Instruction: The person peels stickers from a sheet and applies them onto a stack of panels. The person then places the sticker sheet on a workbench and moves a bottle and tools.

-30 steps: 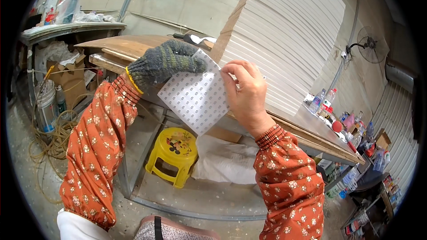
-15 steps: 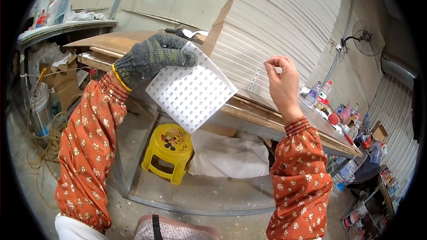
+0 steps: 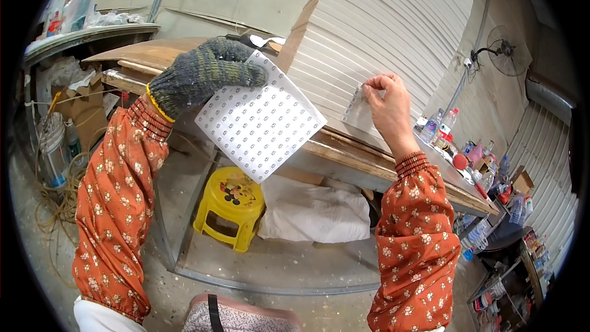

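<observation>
Two hands work apart: the gloved left hand (image 3: pixel 200 77) clamps the dotted sheet (image 3: pixel 261 124) over the desk (image 3: pixel 344 147). Rightward, the bare right hand (image 3: pixel 386 107) has its fingers (image 3: pixel 370 86) pinched together on a small clear strip (image 3: pixel 354 103) against the white ribbed panel (image 3: pixel 381 31).

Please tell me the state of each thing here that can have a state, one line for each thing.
Left hand: gloved, gripping the white dotted sheet, held tilted.
Right hand: bare, fingers pinching a small clear strip against the ribbed white panel.
Yellow stool: upright under the workbench.
Wall fan: cannot tell if running.
</observation>
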`<action>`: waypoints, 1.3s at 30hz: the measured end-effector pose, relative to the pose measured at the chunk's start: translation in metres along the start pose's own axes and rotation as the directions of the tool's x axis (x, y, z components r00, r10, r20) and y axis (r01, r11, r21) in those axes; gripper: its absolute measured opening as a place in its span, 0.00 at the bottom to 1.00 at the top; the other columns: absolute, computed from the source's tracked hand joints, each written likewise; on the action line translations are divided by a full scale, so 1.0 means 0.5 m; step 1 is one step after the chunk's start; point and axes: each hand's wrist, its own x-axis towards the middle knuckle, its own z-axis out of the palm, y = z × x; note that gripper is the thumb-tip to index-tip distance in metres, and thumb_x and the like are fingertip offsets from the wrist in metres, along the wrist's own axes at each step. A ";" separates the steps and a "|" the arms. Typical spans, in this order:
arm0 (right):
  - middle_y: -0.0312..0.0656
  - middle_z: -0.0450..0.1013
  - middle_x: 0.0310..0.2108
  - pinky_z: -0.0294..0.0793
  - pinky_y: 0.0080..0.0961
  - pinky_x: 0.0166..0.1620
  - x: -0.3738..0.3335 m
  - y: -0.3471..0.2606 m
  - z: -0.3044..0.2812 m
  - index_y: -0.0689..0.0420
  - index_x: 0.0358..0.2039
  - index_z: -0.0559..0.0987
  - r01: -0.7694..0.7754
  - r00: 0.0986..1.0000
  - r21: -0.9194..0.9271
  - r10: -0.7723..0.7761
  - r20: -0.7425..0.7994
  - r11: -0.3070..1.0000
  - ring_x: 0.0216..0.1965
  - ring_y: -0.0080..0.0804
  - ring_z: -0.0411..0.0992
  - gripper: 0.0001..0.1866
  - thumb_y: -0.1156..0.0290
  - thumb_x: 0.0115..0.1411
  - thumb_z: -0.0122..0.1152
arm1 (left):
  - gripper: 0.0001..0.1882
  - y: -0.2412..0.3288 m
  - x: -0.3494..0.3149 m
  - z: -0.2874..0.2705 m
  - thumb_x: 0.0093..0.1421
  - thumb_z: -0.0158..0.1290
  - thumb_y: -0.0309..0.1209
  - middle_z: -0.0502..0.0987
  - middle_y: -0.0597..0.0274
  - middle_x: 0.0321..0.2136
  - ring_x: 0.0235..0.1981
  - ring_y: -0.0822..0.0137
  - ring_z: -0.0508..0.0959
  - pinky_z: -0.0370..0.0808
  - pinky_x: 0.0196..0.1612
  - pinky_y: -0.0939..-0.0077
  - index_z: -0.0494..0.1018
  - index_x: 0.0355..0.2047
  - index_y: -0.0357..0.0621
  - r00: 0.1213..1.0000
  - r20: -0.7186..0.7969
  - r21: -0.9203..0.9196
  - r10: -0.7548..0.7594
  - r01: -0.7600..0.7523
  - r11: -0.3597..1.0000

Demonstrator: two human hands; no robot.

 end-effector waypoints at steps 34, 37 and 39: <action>0.44 0.68 0.29 0.68 0.30 0.36 0.018 0.005 -0.018 0.61 0.23 0.75 -0.182 0.982 -0.137 0.171 -0.086 0.974 0.32 0.37 0.67 0.09 0.70 0.45 0.66 | 0.14 0.006 -0.003 0.000 0.49 0.57 0.36 0.77 0.60 0.30 0.33 0.72 0.75 0.70 0.39 0.77 0.77 0.34 0.41 0.999 -0.036 0.008 -0.005 0.005 1.000; 0.42 0.70 0.25 0.67 0.25 0.30 0.007 -0.024 -0.013 0.61 0.24 0.76 -0.147 0.985 0.077 0.154 -0.084 0.986 0.25 0.28 0.67 0.09 0.70 0.45 0.66 | 0.14 0.007 -0.004 0.002 0.49 0.57 0.35 0.77 0.60 0.30 0.33 0.72 0.74 0.70 0.39 0.77 0.77 0.34 0.41 0.999 -0.041 0.005 -0.005 0.006 1.000; 0.40 0.70 0.24 0.67 0.21 0.28 -0.006 -0.075 0.011 0.60 0.25 0.77 0.046 0.996 0.198 -0.028 -0.090 0.979 0.24 0.25 0.67 0.04 0.73 0.48 0.62 | 0.13 0.009 -0.008 0.001 0.49 0.57 0.35 0.77 0.60 0.30 0.33 0.72 0.74 0.70 0.39 0.77 0.77 0.34 0.41 0.999 -0.050 0.009 -0.003 0.003 1.000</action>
